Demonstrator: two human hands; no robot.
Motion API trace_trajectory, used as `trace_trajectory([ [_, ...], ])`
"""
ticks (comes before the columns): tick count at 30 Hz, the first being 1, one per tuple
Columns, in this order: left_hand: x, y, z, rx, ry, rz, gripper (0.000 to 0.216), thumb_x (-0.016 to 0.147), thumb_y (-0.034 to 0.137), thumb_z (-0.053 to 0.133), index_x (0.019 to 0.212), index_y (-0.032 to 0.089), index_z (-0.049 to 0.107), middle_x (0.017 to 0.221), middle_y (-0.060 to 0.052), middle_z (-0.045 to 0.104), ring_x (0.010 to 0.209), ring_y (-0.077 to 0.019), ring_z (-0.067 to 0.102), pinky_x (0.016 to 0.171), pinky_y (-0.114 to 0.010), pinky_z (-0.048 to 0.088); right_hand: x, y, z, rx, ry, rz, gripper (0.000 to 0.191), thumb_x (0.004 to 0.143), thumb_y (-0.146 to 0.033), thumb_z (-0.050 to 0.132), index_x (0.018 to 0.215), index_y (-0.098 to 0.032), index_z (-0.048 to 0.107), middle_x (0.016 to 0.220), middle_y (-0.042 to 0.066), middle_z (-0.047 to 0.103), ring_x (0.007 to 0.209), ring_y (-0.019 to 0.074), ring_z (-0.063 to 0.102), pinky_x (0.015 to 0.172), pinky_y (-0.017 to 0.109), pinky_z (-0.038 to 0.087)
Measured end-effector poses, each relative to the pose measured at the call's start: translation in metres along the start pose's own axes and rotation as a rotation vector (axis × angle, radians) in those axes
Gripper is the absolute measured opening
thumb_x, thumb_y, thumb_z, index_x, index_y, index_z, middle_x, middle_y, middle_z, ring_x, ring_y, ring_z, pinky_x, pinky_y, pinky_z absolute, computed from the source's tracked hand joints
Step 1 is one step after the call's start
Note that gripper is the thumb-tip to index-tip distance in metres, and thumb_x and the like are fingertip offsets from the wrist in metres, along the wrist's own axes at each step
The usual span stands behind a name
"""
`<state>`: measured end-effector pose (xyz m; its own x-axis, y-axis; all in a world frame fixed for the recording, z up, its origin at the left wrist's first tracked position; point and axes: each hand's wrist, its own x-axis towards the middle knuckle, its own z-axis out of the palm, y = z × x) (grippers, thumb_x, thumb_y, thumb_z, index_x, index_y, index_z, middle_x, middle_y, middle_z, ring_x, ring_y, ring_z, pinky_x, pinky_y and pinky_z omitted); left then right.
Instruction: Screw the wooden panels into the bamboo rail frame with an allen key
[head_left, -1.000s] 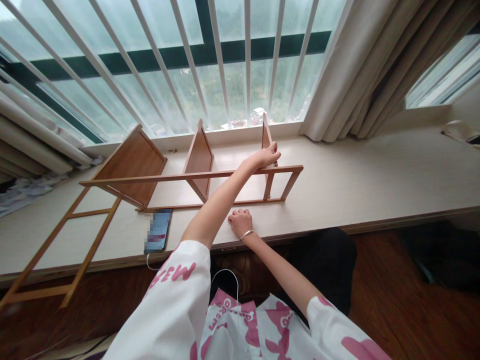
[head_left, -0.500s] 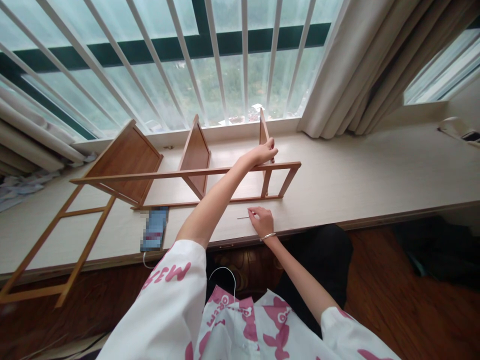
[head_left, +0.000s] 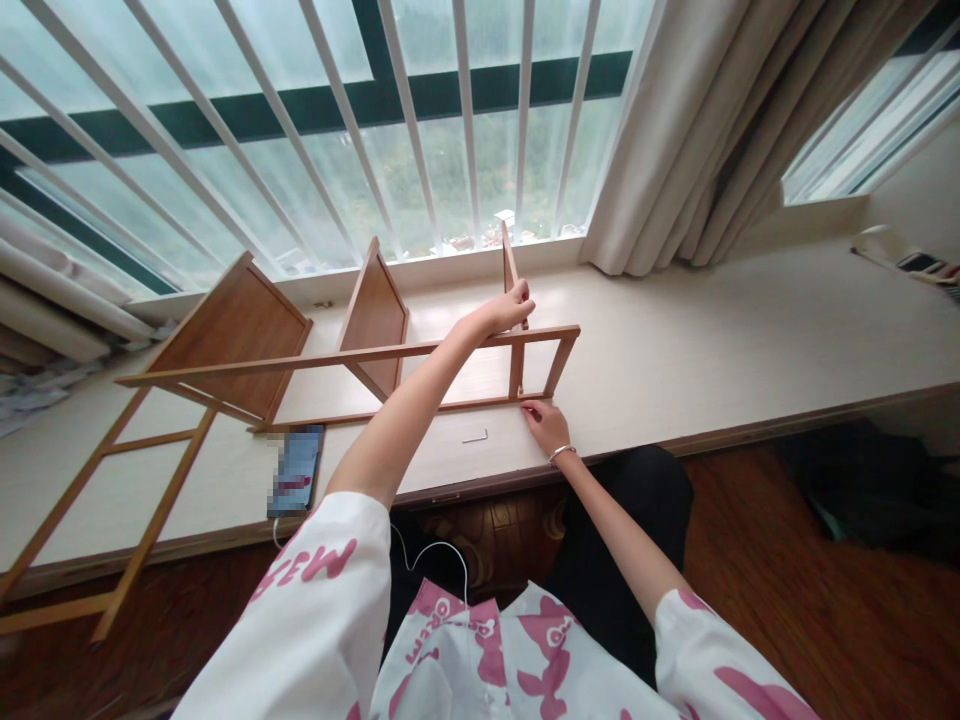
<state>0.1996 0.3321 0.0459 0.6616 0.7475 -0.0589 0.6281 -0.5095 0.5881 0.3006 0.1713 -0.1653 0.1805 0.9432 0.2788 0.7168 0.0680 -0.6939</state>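
A light wooden rack frame (head_left: 345, 355) lies on its side on the long pale window desk (head_left: 712, 340), with three panels standing up from it. My left hand (head_left: 504, 312) reaches out and is closed round the rightmost panel (head_left: 508, 262) where it meets the upper rail. My right hand (head_left: 546, 422) rests on the desk with its fingertips drawn together against the lower rail's right-hand joint. Whether they hold anything small is hidden. A small L-shaped metal key (head_left: 475, 436) lies loose on the desk, just left of that hand.
A phone (head_left: 295, 470) lies near the desk's front edge with a white cable (head_left: 427, 548) hanging from it. White window bars (head_left: 465, 120) run behind the rack. Beige curtains (head_left: 675, 130) hang at the right. A pale object (head_left: 892, 248) sits at the far right.
My right hand went from a fist on the desk to holding the metal key, then let it go and moved right to the lower rail. My left hand stays on the panel.
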Motion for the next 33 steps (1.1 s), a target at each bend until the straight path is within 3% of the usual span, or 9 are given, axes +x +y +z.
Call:
trace_trajectory([
  [15,0.002,-0.002,0.002,-0.022,-0.007,-0.014,0.025,0.078,0.036,0.032,0.097,0.021,0.033,0.073,-0.004,0.054,0.061,-0.0163,0.052,0.060,-0.030,0.040,0.002,-0.002,-0.004,0.022,0.008,-0.026,0.018,0.079,-0.022,0.048,0.086,-0.022,0.064,0.087,0.003,0.067,0.080,0.0179,0.059,0.078,0.033,0.045],
  [19,0.000,-0.001,-0.001,-0.041,-0.029,-0.016,0.026,0.078,0.037,0.032,0.098,0.020,0.033,0.074,-0.005,0.055,0.061,-0.0159,0.052,0.059,-0.029,0.040,0.003,-0.002,-0.001,-0.012,0.040,-0.009,0.019,0.081,-0.023,0.045,0.088,-0.023,0.063,0.089,0.004,0.066,0.081,0.0184,0.059,0.077,0.035,0.045],
  [29,-0.001,-0.001,-0.001,-0.039,-0.026,0.008,0.027,0.078,0.036,0.032,0.099,0.020,0.033,0.075,-0.005,0.056,0.060,-0.0150,0.052,0.057,-0.029,0.041,0.007,-0.007,0.005,-0.134,0.024,-0.128,0.018,0.083,-0.019,0.043,0.087,-0.020,0.060,0.092,0.006,0.064,0.089,0.0194,0.055,0.082,0.034,0.040],
  [33,0.003,-0.003,0.001,-0.019,-0.001,-0.008,0.026,0.078,0.035,0.033,0.099,0.020,0.034,0.074,-0.005,0.056,0.059,-0.0153,0.053,0.057,-0.029,0.041,0.010,-0.008,0.007,-0.218,0.057,-0.095,0.014,0.084,-0.023,0.045,0.088,-0.019,0.057,0.087,0.006,0.062,0.086,0.0193,0.054,0.078,0.032,0.040],
])
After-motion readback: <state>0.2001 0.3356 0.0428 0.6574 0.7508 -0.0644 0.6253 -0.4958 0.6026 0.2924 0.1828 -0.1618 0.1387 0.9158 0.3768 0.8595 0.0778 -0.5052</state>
